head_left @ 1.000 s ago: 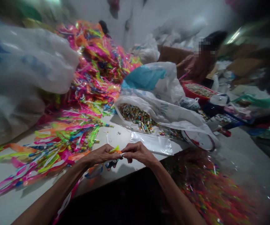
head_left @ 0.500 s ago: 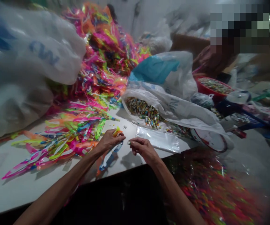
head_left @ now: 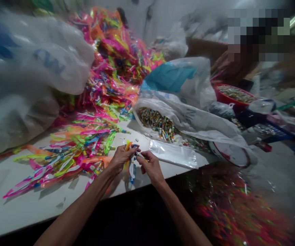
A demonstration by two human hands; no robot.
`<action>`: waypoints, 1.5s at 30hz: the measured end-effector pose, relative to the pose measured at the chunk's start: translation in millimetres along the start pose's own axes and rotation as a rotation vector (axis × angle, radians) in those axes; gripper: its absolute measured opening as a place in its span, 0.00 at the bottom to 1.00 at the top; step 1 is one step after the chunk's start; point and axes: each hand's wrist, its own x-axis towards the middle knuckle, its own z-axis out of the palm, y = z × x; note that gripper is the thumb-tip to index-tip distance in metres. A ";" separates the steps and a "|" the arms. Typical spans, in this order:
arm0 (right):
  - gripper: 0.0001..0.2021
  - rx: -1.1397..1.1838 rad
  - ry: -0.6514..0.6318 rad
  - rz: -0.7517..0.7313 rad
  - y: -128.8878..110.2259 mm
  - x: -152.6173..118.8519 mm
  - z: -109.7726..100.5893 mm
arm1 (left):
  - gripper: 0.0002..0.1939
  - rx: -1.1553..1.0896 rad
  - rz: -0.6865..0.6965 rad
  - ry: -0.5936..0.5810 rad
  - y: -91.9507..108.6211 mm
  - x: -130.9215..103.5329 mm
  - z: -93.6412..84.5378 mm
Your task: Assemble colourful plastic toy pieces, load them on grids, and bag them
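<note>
My left hand (head_left: pixel 121 159) is closed on a few coloured plastic pieces (head_left: pixel 131 171), blue, white and yellow-orange, that hang down over the table edge area. Close against it on the right, my right hand (head_left: pixel 149 166) pinches a small short tube (head_left: pixel 141 156) at the held pieces. Left of my hands lies a spread of pink, yellow, orange and blue plastic pieces (head_left: pixel 67 160) on the white table (head_left: pixel 47 205). Just right of my hands is a flat clear plastic sleeve (head_left: pixel 174 155).
An open white sack (head_left: pixel 201 124) spills small patterned tubes (head_left: pixel 157 123). Behind stands a tall colourful heap (head_left: pixel 116 65); big translucent bags (head_left: pixel 60 51) fill the left. A red basin (head_left: pixel 236 94) sits back right. Coloured pieces in clear plastic (head_left: pixel 239 205) lie below the table edge.
My two hands have come together. The right hand has brought its small tube left to the pieces in my left hand, which now hang more upright.
</note>
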 end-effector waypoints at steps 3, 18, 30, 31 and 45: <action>0.15 0.058 -0.096 -0.014 -15.4 4.3 -20.6 | 0.18 0.125 -0.051 -0.094 8.3 -2.1 -8.5; 0.13 -0.082 -0.469 0.045 -49.8 16.0 -41.6 | 0.13 0.346 -0.178 -0.541 29.7 -21.8 -11.3; 0.13 -0.027 -0.495 0.061 -48.3 12.5 -40.1 | 0.12 0.299 -0.224 -0.581 30.1 -19.1 -13.2; 0.13 -0.027 -0.499 0.059 -48.2 12.2 -39.6 | 0.12 0.304 -0.228 -0.580 30.3 -19.6 -12.9; 0.14 -0.201 -0.516 -0.064 -47.1 10.5 -30.5 | 0.16 0.375 -0.171 -0.561 31.6 -21.9 -23.1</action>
